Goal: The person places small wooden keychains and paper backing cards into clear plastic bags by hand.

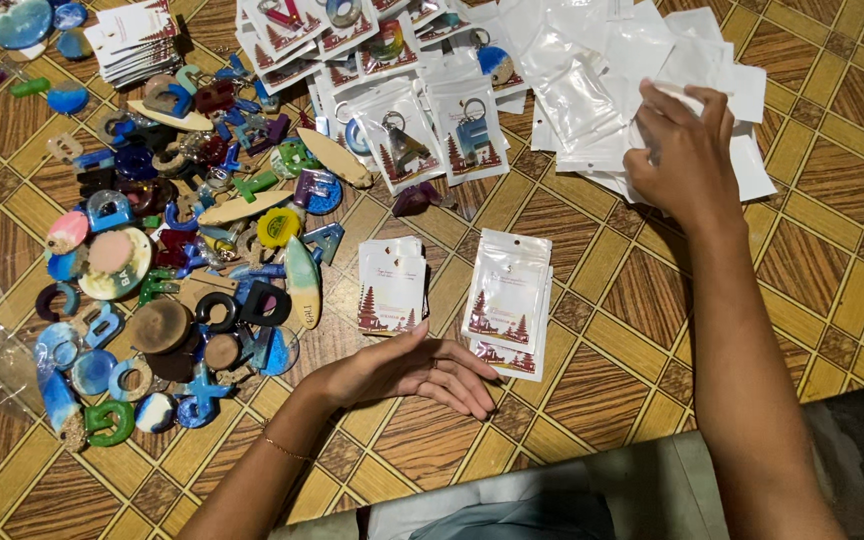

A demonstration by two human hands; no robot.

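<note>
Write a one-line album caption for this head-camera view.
Right hand reaches into clear plastic sleeves; left hand rests beside printed pouches.

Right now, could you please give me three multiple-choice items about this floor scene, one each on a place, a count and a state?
1. Where does the heap of colourful resin letter and shape charms lie?
A. left of the small stacks of printed cards
B. right of the clear bags
C. under the left hand

2. How many small stacks of white printed cards and pouches lie just beyond the left hand?
A. none
B. two
C. five

3. What is the right hand doing?
A. resting flat on bare floor
B. gripping pliers
C. fingering the pile of clear plastic bags

Answers: 1 A, the heap fills the left side; 2 B, the card stack and the pouch stack sit side by side; 3 C, its fingers curl onto the bags.
</note>
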